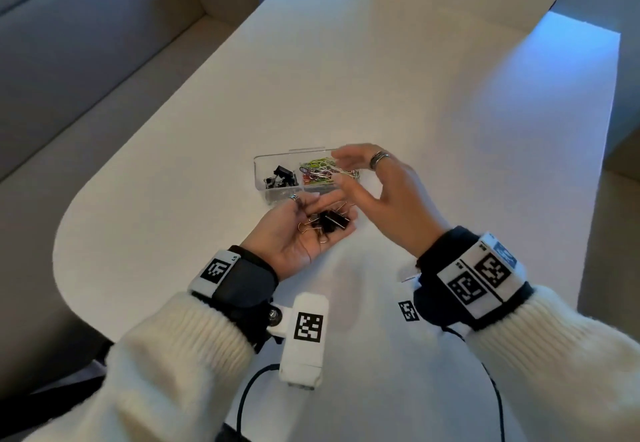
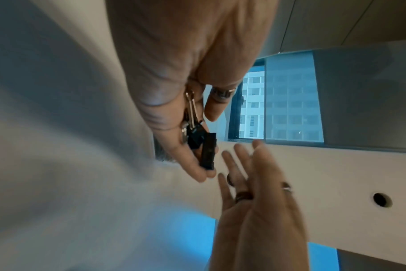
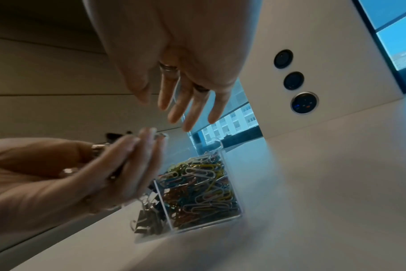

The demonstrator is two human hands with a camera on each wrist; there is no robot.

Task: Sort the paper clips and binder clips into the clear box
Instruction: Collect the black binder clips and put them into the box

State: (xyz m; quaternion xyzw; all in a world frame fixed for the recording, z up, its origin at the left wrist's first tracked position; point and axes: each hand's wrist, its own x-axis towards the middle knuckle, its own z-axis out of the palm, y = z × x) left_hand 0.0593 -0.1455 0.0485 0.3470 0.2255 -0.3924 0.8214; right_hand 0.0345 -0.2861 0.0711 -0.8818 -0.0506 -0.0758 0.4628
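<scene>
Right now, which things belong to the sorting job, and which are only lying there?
Job: clear box, paper clips and binder clips inside; binder clips on left hand; right hand.

Not job: white table, sofa.

Both hands up front, left palm up, right hand spread and loose.

The left hand (image 1: 298, 230) lies palm up at about seven o'clock from the right hand (image 1: 384, 196), fingers (image 1: 329, 201) nearly straight and only lightly cupped, a ring on one of them. The right hand hovers at one o'clock from it, fingers (image 3: 188, 110) straight and fanned apart, thumb out, rings on two fingers. Both wrists wear dark straps with white marker tags; fuzzy cream sleeves cover the forearms.
</scene>
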